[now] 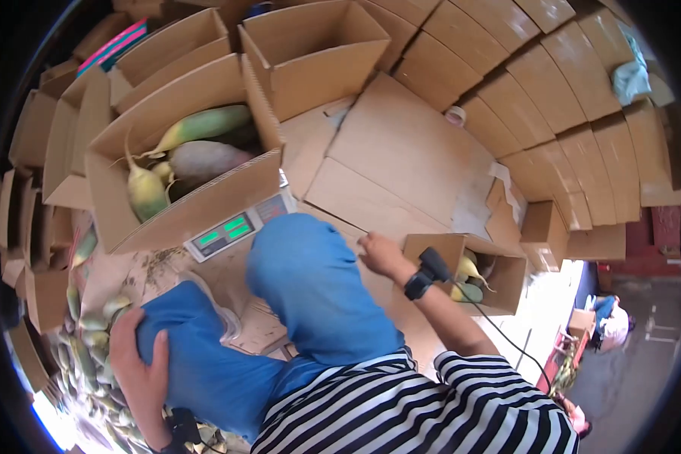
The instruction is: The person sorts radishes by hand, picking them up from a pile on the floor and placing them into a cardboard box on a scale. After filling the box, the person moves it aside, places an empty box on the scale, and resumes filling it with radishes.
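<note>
My left hand rests on my left knee in blue trousers, thumb spread away from the fingers and nothing held. Beside my right knee is my right hand, its fingers curled in; I see no object in them. In front of my knees an open cardboard box sits on a digital scale with lit green digits. Inside it lie long green radishes and a purplish one, apart from both hands. Right of my right hand stands a smaller open box with a few radishes.
A pile of radishes lies at the left. Open boxes stand behind the scale, and stacked cartons form a wall at the right. A tape roll lies by flattened cardboard. Another person is far right.
</note>
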`<state>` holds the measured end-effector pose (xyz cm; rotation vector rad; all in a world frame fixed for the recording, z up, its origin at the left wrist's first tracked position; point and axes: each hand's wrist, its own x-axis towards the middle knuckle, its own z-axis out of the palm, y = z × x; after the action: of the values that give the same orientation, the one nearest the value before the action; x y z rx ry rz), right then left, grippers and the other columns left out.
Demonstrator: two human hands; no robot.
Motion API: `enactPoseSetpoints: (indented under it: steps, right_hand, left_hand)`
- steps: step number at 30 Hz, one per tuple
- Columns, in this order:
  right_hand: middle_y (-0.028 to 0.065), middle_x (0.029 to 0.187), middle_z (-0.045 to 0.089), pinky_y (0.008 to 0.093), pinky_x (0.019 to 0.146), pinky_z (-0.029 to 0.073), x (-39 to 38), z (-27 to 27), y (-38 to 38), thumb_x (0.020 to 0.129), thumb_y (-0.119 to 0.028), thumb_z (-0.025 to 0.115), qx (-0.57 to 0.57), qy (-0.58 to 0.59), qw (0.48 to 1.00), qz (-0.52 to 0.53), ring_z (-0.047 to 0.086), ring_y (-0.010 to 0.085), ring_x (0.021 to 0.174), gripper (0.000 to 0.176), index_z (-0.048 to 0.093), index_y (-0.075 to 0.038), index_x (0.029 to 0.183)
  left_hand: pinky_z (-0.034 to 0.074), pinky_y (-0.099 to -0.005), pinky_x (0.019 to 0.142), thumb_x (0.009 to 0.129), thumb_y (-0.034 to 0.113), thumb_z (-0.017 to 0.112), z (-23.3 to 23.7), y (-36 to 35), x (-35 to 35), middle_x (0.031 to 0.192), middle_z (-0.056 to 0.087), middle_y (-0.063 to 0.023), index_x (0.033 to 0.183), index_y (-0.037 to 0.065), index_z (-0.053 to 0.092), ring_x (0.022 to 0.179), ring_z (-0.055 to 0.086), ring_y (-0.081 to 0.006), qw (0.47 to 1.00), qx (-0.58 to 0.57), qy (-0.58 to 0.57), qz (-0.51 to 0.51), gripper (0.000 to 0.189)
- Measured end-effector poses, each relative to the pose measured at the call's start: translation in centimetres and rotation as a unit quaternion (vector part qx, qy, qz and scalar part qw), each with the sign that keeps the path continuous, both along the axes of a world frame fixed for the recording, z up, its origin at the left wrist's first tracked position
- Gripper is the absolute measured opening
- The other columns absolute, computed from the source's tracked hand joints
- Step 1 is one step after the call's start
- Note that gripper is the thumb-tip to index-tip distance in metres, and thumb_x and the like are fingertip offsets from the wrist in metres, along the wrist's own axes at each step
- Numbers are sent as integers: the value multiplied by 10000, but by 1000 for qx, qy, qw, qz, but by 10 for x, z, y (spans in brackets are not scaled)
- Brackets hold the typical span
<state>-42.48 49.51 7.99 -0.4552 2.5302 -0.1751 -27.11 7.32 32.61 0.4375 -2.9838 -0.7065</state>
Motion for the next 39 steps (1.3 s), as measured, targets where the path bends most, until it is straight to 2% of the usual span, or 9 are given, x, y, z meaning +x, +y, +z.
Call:
enactPoseSetpoints:
  steps: [5,12,14,15,18,20,22,29,39]
  right_hand:
    - [182,1074,637,479,834,531,44,-32,11,864,-258,632,27,-116,993,7,640,364,1005,272,636,-57,1048]
    - [192,1074,647,480,825,537,25,-46,34,855,-232,621,4,-100,994,-34,647,368,1003,272,648,-40,1045]
    - [198,1027,658,452,809,544,16,-51,45,844,-205,613,92,-64,993,-29,650,353,1008,222,680,-34,970]
    - [198,1027,658,452,809,544,12,-56,52,844,-205,613,91,-65,993,-29,650,353,1008,222,680,-34,970]
    - [176,1050,649,486,808,514,16,-76,83,822,-188,611,165,-41,985,-1,631,354,1005,197,691,-58,946]
    - [152,1000,651,506,797,489,37,-90,112,766,-178,628,279,35,937,206,625,343,961,182,706,-68,887]
    - [142,926,696,650,833,441,64,-113,151,752,-182,640,269,152,908,282,634,387,952,171,718,-71,855]
    - [142,944,683,607,816,456,93,-104,152,764,-196,634,236,74,933,260,633,375,946,182,715,-76,875]
    - [140,974,661,536,786,482,253,-70,183,783,-220,625,180,-60,956,224,630,355,936,202,709,-86,908]
  left_hand:
    - [418,-418,1000,842,117,658,-2,0,-5,1164,618,-204,1153,-34,588,1107,576,-370,1000,4,-10,-12,352]
    - [410,-415,1007,851,132,657,-2,2,-10,1160,621,-198,1152,-32,589,1108,574,-370,999,-10,-25,-17,350]
    - [410,-415,1006,852,139,657,-2,2,-10,1158,622,-198,1149,-34,589,1107,574,-369,999,-19,-27,-17,350]
    - [410,-415,1006,852,139,657,-2,3,-11,1158,622,-198,1149,-34,589,1107,574,-369,999,-20,-28,-17,350]
    - [408,-415,1008,854,141,653,1,5,-13,1160,622,-198,1147,-34,590,1110,573,-364,999,-16,-40,-9,348]
    - [409,-415,1006,856,146,650,2,6,-14,1159,621,-198,1146,-37,588,1108,574,-363,999,-12,-45,-10,348]
    - [409,-414,1005,857,149,650,0,5,-13,1159,620,-198,1145,-38,587,1106,574,-363,999,-14,-41,-8,349]
    - [410,-413,1002,857,155,651,-1,7,-15,1165,617,-197,1146,-28,589,1105,572,-365,999,-22,-37,-7,348]
    - [417,-405,1000,852,139,649,1,6,-16,1158,621,-192,1141,-28,591,1110,573,-362,999,-27,-44,-13,339]
